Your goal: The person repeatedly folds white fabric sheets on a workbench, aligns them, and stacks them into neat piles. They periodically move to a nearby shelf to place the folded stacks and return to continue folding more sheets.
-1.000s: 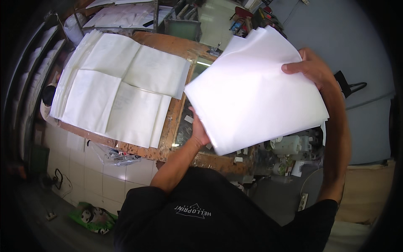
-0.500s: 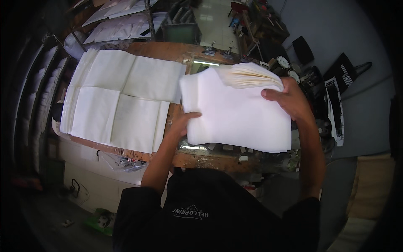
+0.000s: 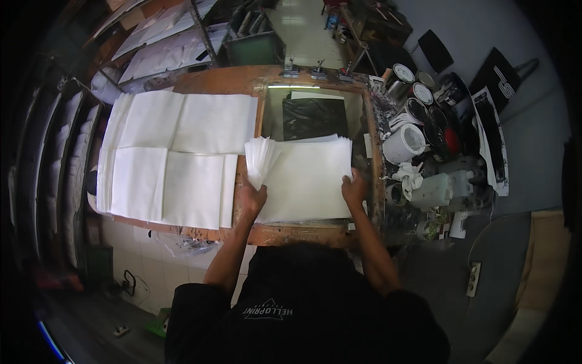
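Head view: white sheet stack [image 3: 309, 182], fanned at left; hands, left [image 3: 253, 197] and right [image 3: 354, 189], pinching its sides.

Beyond the white stack [image 3: 309, 182] lies room over the black sheet [image 3: 314, 119], with clips [image 3: 317, 73] behind and cans [image 3: 422, 93] blocking the right.

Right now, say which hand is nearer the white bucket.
Right: the right hand grips the sheet stack left of the white bucket; the left hand is farther left, at the stack's left edge.
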`<state>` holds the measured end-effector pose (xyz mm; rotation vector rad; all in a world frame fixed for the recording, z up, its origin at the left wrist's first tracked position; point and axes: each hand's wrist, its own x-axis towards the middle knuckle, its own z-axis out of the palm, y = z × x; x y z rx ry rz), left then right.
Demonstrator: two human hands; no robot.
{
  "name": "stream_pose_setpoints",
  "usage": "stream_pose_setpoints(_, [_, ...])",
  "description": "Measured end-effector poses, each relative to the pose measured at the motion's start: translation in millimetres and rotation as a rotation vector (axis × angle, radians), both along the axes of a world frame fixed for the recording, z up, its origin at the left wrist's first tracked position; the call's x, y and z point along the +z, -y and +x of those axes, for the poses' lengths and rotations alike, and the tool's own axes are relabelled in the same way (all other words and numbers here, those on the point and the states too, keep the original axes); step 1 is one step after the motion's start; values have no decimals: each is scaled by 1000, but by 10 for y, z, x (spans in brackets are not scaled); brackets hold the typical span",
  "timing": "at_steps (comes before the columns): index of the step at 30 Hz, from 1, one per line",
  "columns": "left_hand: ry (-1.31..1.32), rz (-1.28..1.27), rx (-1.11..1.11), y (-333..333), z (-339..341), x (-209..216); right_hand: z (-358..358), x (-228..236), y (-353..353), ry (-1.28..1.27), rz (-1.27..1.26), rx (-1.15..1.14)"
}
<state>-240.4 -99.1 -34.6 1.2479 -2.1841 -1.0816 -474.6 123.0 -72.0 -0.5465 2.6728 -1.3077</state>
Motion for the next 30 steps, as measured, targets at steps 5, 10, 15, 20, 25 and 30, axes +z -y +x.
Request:
stream_pose_setpoints(5, [-420,-211,56,-214,70,504,353,1187,0,65,-477,-103])
stream_pose_setpoints(10, [-362,80,-99,-214,195,282,295,1107,-107,72,-470,-44])
stream_pose_setpoints(15, [-432,90,-82,102,-340,17,-228,437,163,134,-427,-137])
stream_pose_setpoints(20, [-504,143,77,198,-433,447,-208,1109,154,-119,-321,-47])
stream_pose_setpoints(25, [43,-37,-263,-50,-55,134,63,701,-169,51,-508,-49])
stream_pose_setpoints(30, [-187,299,-412,214,-390,154,-500,382,-319,-72,-147,-68])
